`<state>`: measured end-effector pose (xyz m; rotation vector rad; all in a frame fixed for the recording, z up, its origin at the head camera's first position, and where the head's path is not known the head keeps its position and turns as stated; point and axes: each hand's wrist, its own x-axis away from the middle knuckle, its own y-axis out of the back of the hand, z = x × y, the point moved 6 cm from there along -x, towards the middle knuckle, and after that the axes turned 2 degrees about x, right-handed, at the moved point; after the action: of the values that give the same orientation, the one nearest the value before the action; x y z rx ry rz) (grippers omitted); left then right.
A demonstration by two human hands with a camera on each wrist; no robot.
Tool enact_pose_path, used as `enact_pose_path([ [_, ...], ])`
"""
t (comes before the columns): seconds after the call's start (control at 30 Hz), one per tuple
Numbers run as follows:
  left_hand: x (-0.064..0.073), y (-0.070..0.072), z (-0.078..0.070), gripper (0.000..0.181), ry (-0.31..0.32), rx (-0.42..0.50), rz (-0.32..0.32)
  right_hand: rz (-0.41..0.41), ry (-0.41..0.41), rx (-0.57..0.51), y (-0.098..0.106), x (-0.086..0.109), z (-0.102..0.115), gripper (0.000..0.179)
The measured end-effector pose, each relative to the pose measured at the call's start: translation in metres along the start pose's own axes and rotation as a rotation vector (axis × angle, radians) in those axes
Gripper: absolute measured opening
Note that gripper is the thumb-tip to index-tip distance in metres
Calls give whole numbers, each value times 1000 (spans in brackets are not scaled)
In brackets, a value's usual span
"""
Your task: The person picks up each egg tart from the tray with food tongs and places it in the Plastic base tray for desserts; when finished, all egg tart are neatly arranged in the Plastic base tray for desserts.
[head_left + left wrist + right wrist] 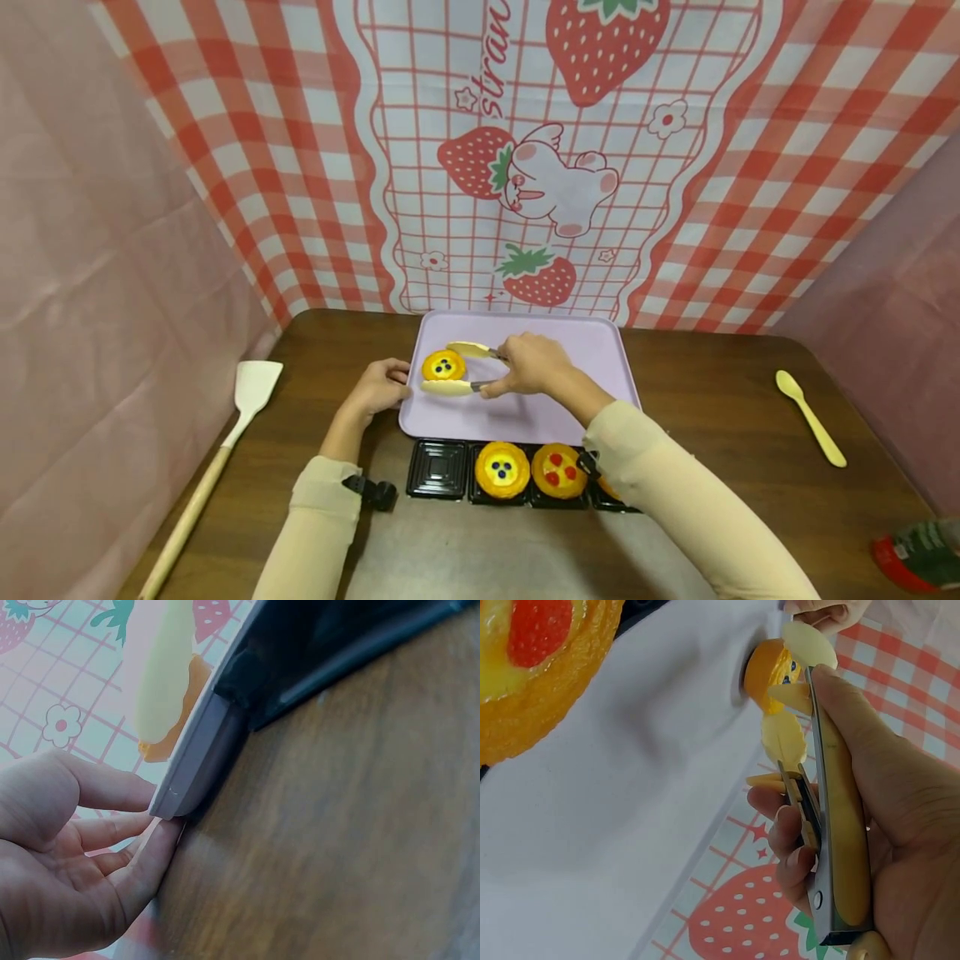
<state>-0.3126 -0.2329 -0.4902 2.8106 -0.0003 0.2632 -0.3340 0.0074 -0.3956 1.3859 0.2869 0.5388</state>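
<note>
My right hand (534, 364) grips yellow-tipped metal tongs (840, 825) over the lilac tray (592, 362). The tongs are spread, one tip on each side of a tart with blueberries (444, 367) at the tray's left end. Whether either tip touches the tart, I cannot tell. At the tray's left edge, my left hand (377, 388) pinches the rim between thumb and fingers, as the left wrist view shows. In front of the tray, a row of black plastic compartments (438, 469) holds another blueberry tart (502, 471) and a strawberry tart (558, 472); the right sleeve partly hides one more.
The leftmost black compartment has no tart in it. A white spatula (257, 385) with a wooden handle lies at the left, a yellow spoon (812, 418) at the right. A red and green container (918, 554) is at the right edge. Checked cloth (285, 125) hangs behind the table.
</note>
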Motion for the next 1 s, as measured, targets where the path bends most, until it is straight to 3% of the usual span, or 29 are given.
enact_pose_path([
  [0.77,-1,0,0,49,-8,-4,2,-29,7,-30,3,5,-9,68],
  [1.0,-1,0,1,49,-7,-4,-2,-45,12,-34,11,8,-12,52],
])
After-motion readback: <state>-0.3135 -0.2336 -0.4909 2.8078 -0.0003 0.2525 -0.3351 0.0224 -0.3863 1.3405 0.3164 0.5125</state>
